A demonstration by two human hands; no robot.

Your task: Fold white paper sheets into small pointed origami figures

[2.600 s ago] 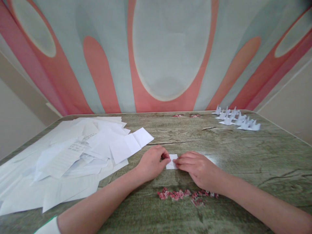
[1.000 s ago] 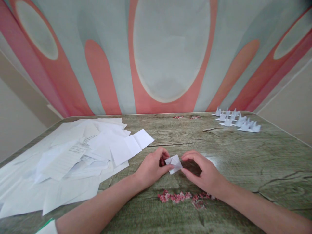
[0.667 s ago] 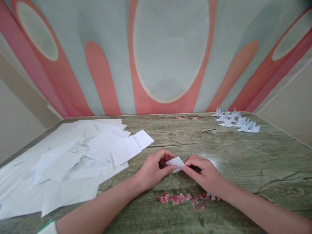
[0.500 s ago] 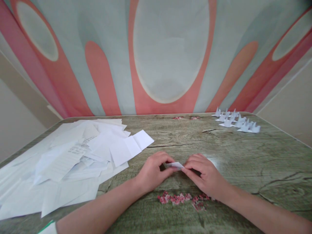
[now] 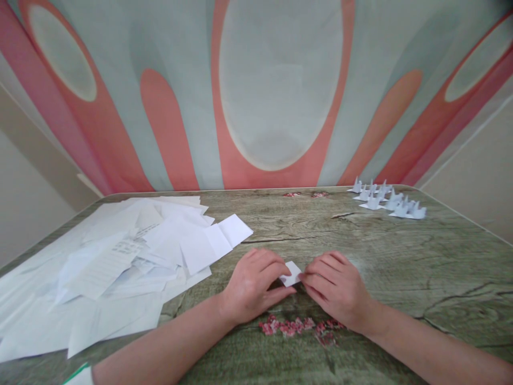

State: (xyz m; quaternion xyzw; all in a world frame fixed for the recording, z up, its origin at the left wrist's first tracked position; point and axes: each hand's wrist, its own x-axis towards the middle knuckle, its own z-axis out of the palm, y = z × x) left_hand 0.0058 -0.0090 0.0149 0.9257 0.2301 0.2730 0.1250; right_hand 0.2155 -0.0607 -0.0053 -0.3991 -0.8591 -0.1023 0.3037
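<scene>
Between my hands is a small folded piece of white paper (image 5: 292, 274), its flat face turned up towards me, low over the wood-grain table. My left hand (image 5: 258, 283) grips its left side, with the thumb along the near edge and fingers on top. At the right corner, my right hand (image 5: 334, 286) pinches the paper between thumb and fingertips. Part of the paper is hidden under the left fingers.
A loose heap of white paper sheets (image 5: 120, 315) covers the table's left side. Several folded paper cranes (image 5: 372, 201) stand at the far right. Printed pink blossoms (image 5: 294, 326) decorate the table (image 5: 401, 256). Behind its far edge rises a patterned wall covering (image 5: 268, 179).
The folded paper has tilted, so more of its flat white face shows. My left fingers have shifted over it and my right fingers have drawn closer together.
</scene>
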